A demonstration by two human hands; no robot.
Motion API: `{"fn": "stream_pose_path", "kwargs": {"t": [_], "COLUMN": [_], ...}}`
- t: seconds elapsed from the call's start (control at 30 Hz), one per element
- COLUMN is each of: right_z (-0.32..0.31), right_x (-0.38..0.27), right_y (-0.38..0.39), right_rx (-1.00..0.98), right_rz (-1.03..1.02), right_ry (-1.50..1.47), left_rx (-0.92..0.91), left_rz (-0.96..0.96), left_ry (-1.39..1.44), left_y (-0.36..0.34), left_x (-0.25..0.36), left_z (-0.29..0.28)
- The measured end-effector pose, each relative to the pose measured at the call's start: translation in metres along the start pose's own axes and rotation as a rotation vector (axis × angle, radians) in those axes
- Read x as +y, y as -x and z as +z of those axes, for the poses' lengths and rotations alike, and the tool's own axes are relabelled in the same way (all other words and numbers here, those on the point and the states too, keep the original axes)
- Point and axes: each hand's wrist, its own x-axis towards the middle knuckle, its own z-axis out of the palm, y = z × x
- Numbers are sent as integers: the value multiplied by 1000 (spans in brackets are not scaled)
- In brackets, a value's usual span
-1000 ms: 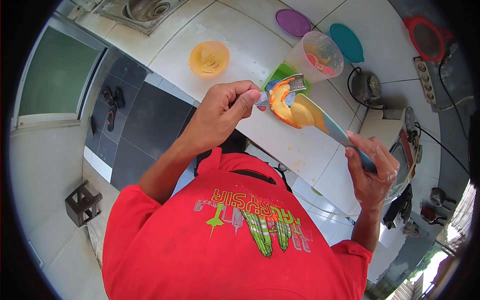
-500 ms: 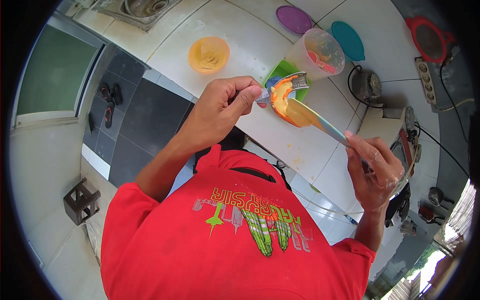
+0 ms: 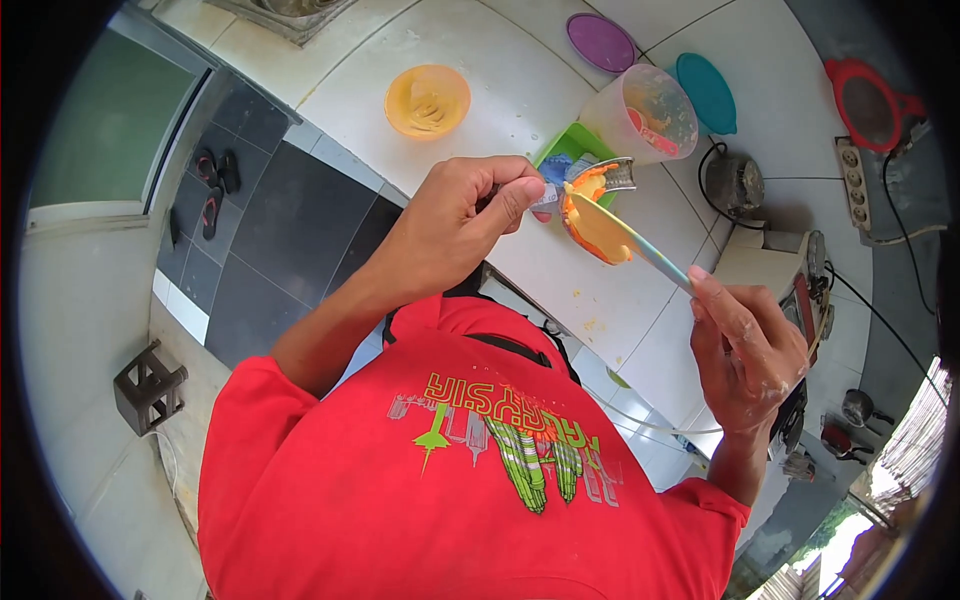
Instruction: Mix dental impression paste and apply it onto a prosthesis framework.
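Note:
My left hand (image 3: pixel 465 215) is closed, thumb and fingers pinching the whitish end of a curved piece (image 3: pixel 593 233) smeared with yellow and orange dough. Its far end shows as a bent grey metal band; I cannot make out exactly what kind of tool it is. My right hand (image 3: pixel 745 345) grips a spatula (image 3: pixel 650 255) by its light blue end. The spatula's yellow-coated blade lies against the dough-smeared piece. Behind these sits a green tray (image 3: pixel 577 138), partly hidden, with something blue (image 3: pixel 556 169) in it.
On the white tiled counter stand an orange bowl (image 3: pixel 428 102) with dough traces and a clear tub (image 3: pixel 641 112) holding something red. Purple (image 3: pixel 600 43) and teal (image 3: pixel 706 93) lids lie behind. A pot (image 3: pixel 735 182), a power strip (image 3: pixel 852 183) and a red sieve (image 3: pixel 868 107) are farther right.
The spatula blade has moved up and toward my left hand, across the dough. My left hand and the curved piece have shifted slightly right. The view has tilted a little.

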Motion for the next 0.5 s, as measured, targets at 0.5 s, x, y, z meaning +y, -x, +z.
{"fn": "stream_pose_path", "kwargs": {"t": [0.5], "right_z": [2], "right_x": [0], "right_y": [-8], "right_rx": [-4], "right_rz": [2], "right_ry": [-46], "left_rx": [49], "left_rz": [8], "left_ry": [-9], "left_y": [-1], "left_x": [-4], "left_z": [-7]}}
